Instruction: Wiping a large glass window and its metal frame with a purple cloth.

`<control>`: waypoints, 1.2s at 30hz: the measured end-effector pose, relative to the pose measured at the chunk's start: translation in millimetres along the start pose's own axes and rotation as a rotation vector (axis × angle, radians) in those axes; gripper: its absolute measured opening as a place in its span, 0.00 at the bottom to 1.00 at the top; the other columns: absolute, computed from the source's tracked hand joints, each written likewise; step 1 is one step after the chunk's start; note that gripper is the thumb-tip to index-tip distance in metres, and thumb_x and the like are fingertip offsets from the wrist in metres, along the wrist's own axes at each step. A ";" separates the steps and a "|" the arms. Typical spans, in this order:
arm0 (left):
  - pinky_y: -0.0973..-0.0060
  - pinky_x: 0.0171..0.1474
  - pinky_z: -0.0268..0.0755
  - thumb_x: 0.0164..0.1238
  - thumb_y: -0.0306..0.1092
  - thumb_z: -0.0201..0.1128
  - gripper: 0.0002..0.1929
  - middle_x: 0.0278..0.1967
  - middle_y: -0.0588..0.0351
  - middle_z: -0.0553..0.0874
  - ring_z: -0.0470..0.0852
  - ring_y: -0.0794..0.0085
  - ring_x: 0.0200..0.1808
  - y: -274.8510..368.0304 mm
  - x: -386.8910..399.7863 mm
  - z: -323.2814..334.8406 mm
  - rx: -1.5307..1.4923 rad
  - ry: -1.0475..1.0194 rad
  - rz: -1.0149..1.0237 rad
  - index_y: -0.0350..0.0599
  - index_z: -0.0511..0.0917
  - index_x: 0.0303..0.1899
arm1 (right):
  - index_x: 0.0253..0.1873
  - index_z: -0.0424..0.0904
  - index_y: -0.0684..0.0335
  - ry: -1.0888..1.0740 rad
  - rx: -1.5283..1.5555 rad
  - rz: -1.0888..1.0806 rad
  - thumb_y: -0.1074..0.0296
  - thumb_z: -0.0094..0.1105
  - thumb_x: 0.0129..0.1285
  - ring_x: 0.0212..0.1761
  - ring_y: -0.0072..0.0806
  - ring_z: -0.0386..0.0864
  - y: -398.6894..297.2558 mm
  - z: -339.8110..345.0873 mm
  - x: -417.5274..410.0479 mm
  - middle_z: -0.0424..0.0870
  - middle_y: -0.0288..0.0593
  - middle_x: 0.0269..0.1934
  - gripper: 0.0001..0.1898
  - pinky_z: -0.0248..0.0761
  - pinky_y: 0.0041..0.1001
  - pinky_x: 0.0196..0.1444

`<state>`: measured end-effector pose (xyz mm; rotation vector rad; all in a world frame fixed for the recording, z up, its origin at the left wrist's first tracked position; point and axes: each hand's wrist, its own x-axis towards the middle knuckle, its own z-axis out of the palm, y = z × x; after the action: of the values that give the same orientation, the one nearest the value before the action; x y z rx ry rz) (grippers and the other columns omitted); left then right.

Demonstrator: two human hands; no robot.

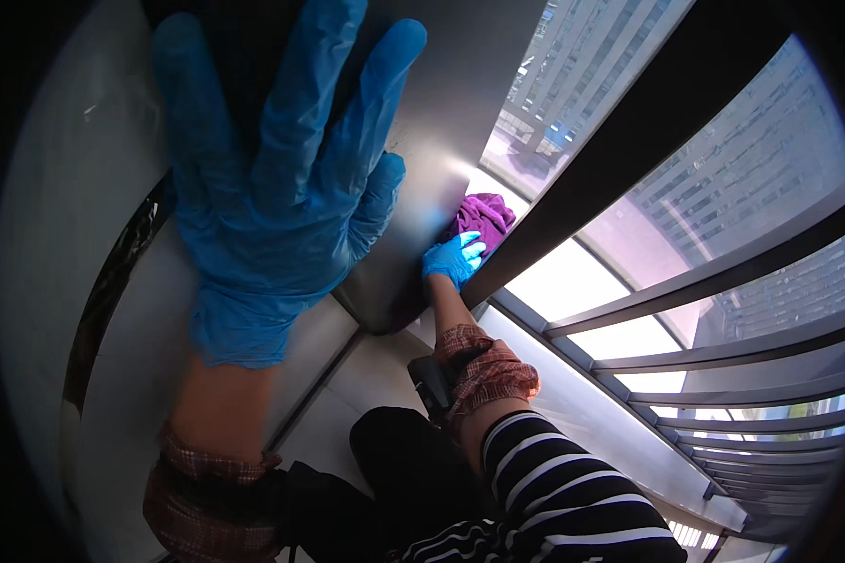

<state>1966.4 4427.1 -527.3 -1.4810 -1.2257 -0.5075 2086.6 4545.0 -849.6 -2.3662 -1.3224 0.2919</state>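
Note:
My left hand point(274, 211), in a blue disposable glove, is large in the left half of the view. Its fingers are spread and hold nothing. Behind it is a dark, smooth surface; whether the palm touches it cannot be told. Farther off, my right hand point(454, 259), gloved in the same blue, grips a crumpled purple cloth point(489, 218). That cloth sits in the narrow space between a grey metal panel point(422, 190) and a dark window post point(605, 141), at the foot of a glass pane point(528, 144).
Several dark window mullions point(676, 302) run along the right, with glass between them. Below them is a pale ledge point(563, 408). Light floor tiles point(387, 366) with a dark joint lie under my knees. A curved dark glossy strip point(113, 281) crosses the left.

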 end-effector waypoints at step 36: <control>0.42 0.66 0.41 0.69 0.52 0.38 0.27 0.61 0.57 0.69 0.61 0.54 0.65 48.3 -49.3 7.7 0.147 -0.108 0.158 0.45 0.67 0.61 | 0.70 0.48 0.62 0.446 0.151 -0.439 0.58 0.54 0.58 0.67 0.46 0.56 216.8 21.8 70.9 0.53 0.57 0.67 0.38 0.55 0.38 0.64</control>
<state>1988.2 4420.0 -592.9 -1.4804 -1.1914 -0.2295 2281.2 4509.9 -965.3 -1.8112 -1.4793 -0.2446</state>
